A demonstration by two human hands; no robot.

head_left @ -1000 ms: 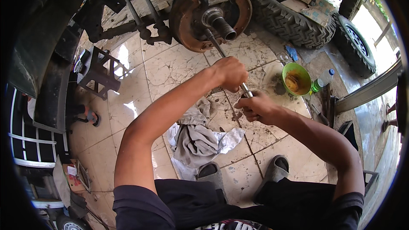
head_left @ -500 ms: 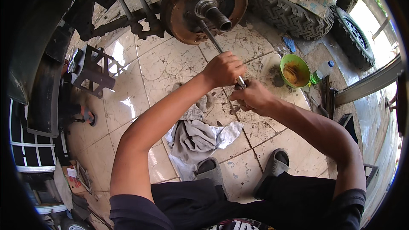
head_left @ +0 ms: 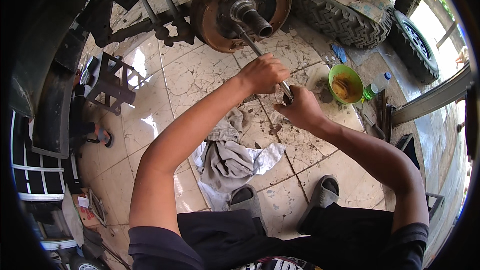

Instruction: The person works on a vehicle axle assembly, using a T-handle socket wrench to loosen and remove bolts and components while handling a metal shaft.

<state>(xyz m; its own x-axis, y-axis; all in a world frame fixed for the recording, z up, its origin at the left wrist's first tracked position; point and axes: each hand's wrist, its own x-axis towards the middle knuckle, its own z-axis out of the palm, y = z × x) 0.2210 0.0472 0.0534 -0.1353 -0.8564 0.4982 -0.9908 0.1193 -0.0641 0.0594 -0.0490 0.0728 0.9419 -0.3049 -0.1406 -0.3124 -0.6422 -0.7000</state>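
A rusty drum brake assembly (head_left: 207, 15) with a protruding threaded spindle (head_left: 257, 24) is at the top centre. From its lower part a long metal bar (head_left: 251, 45) slants down toward me. My left hand (head_left: 265, 73) is closed round the bar's middle, knuckles up. At the near end of the bar, my right hand (head_left: 302, 107) grips it, thumb pointing left; its fingers are partly hidden under the palm. The bar's far tip meets the brake near the shoe, and I cannot make out what it engages.
Crumpled grey and white cloths (head_left: 227, 165) lie between my feet and the brake. To the right are a green bowl (head_left: 345, 84) with brown liquid, a plastic bottle (head_left: 382, 81) and large tyres (head_left: 345, 15). A dark stool (head_left: 107, 82) and another person's foot (head_left: 104, 135) are at left.
Both hands have shifted slightly up and to the right with the bar's near end. The right hand's thumb now stands out more from its fingers.
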